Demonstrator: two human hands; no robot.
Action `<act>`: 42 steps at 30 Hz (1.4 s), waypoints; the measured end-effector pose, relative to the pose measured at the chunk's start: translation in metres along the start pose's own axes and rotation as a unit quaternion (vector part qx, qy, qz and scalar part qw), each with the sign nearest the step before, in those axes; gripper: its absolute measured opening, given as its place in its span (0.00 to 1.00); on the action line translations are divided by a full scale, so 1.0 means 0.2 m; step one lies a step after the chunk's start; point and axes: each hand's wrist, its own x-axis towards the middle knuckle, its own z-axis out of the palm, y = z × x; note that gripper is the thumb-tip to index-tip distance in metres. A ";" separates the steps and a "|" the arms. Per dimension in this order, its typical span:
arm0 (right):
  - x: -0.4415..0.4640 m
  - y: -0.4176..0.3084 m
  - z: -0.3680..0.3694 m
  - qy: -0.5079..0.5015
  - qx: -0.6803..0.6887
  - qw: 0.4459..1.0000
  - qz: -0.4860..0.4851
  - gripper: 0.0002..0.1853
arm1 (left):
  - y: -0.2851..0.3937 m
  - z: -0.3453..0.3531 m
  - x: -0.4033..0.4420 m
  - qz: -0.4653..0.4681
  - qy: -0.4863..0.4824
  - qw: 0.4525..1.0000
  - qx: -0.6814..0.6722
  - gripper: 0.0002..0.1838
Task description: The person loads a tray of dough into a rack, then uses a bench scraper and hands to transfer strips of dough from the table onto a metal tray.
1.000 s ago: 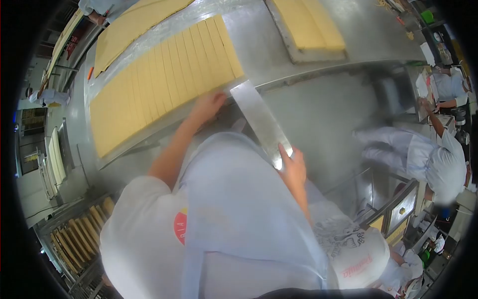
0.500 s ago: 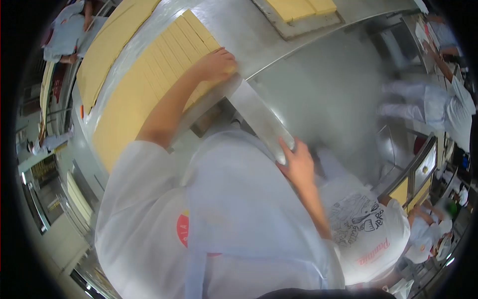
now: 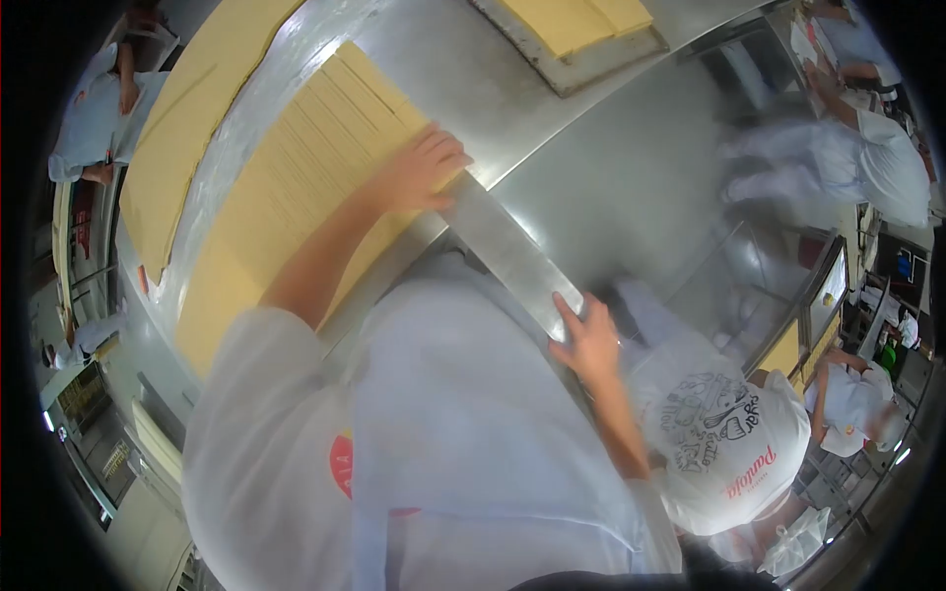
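Observation:
A long, flat metal strip (image 3: 512, 251) slants across the front of my apron, beyond the table edge. My right hand (image 3: 589, 340) is closed on its near end, thumb and fingers about the edges. At the far end, my left hand (image 3: 424, 167) curls over the tip of the strip, beside the corner of the dough. Its grip is partly hidden and a little blurred. A large yellow dough sheet (image 3: 266, 187) lies under my left forearm, scored with several parallel cuts toward its far side.
Another dough sheet (image 3: 197, 98) lies farther left on the metal table (image 3: 443, 59). Yellow slabs (image 3: 581, 20) rest on a board (image 3: 641, 49) at the back. A co-worker in a white shirt (image 3: 724, 443) is close on my right; another person (image 3: 857, 158) stands beyond.
The whole view has shifted as my head moved. My left hand has moved closer to the strip's far end. My right hand keeps its grip.

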 end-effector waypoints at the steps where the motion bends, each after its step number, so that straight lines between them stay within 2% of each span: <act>1: -0.01 0.00 0.01 0.028 -0.008 0.999 -0.013 0.48 | -0.02 0.02 0.00 0.007 0.001 1.000 0.009 0.32; 2: -0.02 0.00 0.02 0.056 -0.016 0.998 -0.026 0.49 | -0.06 0.05 0.01 0.014 0.002 1.000 0.016 0.32; 9: 0.00 -0.07 0.07 0.060 0.000 0.998 -0.020 0.49 | -0.09 0.05 0.00 0.017 0.002 1.000 -0.006 0.30; 14: -0.05 -0.01 0.14 0.060 0.007 0.998 -0.024 0.49 | -0.09 0.03 -0.02 0.006 -0.031 0.999 -0.012 0.29; 18: 0.08 -0.05 0.22 0.048 0.036 0.997 -0.047 0.48 | -0.08 0.02 -0.03 -0.006 -0.067 0.998 -0.006 0.27; 23: 0.33 -0.24 0.34 0.053 0.084 0.995 -0.029 0.46 | -0.11 0.00 -0.10 0.012 -0.030 0.999 -0.024 0.18; 27: 0.40 -0.35 0.43 0.084 0.056 0.994 -0.041 0.47 | -0.14 -0.01 -0.11 0.025 -0.034 0.999 0.006 0.13; 30: 0.49 -0.39 0.50 0.084 0.055 0.994 -0.043 0.47 | -0.29 0.02 -0.09 0.022 0.064 0.995 0.079 0.10; 33: 0.53 -0.42 0.53 0.093 0.061 0.993 -0.045 0.48 | -0.47 -0.02 -0.11 -0.069 0.067 0.988 0.124 0.08; 36: 0.57 -0.47 0.53 0.080 0.052 0.995 -0.032 0.49 | -0.56 -0.04 -0.16 -0.027 0.052 0.990 0.128 0.07; 39: 0.63 -0.52 0.52 0.073 0.054 0.996 -0.026 0.48 | -0.58 -0.05 -0.18 -0.005 0.078 0.992 0.096 0.06; 42: 0.72 -0.57 0.51 0.073 0.059 0.995 -0.018 0.47 | -0.63 -0.10 -0.14 0.023 0.026 0.998 0.061 0.08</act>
